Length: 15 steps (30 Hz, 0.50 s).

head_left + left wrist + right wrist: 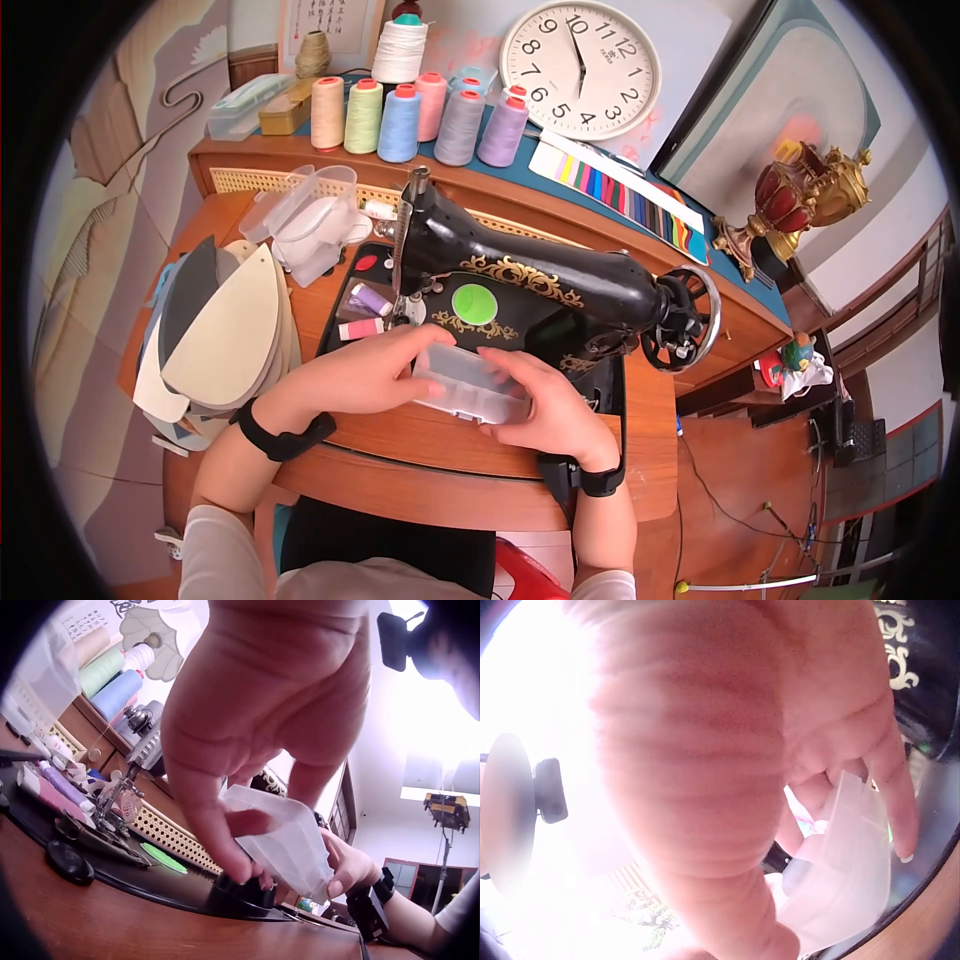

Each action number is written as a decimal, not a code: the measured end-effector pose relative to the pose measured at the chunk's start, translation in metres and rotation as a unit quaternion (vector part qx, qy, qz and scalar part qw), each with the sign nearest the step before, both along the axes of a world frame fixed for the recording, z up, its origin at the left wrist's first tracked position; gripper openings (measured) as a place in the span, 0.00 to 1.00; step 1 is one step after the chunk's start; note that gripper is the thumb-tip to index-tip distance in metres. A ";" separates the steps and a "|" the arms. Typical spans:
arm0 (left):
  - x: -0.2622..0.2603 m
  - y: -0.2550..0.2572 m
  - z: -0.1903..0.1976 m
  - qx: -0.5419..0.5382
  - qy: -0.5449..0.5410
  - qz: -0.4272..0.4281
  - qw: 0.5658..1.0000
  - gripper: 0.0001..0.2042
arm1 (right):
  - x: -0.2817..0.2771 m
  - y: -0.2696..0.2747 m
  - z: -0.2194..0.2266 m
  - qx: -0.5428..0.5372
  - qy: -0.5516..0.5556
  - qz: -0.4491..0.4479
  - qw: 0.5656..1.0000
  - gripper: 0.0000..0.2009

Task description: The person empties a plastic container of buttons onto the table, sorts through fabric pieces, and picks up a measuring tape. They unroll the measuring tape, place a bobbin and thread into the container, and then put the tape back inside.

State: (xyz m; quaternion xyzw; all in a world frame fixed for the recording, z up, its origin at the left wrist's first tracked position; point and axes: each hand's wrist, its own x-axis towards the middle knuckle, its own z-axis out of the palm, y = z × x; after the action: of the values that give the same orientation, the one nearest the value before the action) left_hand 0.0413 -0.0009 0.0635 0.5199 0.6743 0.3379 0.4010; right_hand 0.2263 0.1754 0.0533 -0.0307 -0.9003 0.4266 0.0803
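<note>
A small translucent plastic box [468,388] is held between my two hands in front of the black sewing machine [530,265]. My left hand [365,372] grips its left end, thumb on the near side and fingers at the far side. At the other end, my right hand [550,405] grips it between thumb and fingers. From the left wrist, the box [289,836] appears tilted over the machine's bed. The right wrist view shows the box's pale wall [847,877] between thumb and fingers. Behind it a round green disc [474,305] lies on the bed.
Pink [361,329] and purple [371,299] thread spools lie left of the machine. Further left are stacked cut-out panels [225,335] and clear plastic cases [315,225]. Large thread cones [401,125], a clock [580,68] and a colour swatch card [620,195] line the back shelf. The handwheel [685,320] juts right.
</note>
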 end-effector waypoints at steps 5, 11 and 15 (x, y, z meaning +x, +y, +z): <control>0.003 -0.006 -0.013 0.105 0.227 -0.065 0.966 0.36 | -0.001 0.001 -0.007 -0.054 -0.048 0.004 0.997 0.38; 0.018 -0.011 -0.012 0.044 0.250 -0.044 0.966 0.33 | -0.005 -0.001 -0.007 -0.001 -0.032 0.040 0.999 0.35; 0.021 -0.012 -0.012 0.051 0.264 -0.031 0.963 0.32 | -0.006 0.001 -0.007 0.028 -0.012 0.051 0.998 0.34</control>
State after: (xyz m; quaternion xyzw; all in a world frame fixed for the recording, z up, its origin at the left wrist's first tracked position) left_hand 0.0625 -0.0134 0.0513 0.6314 0.7214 0.2102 0.1918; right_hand 0.2202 0.1765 0.0461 0.0122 -0.9131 0.4046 0.0488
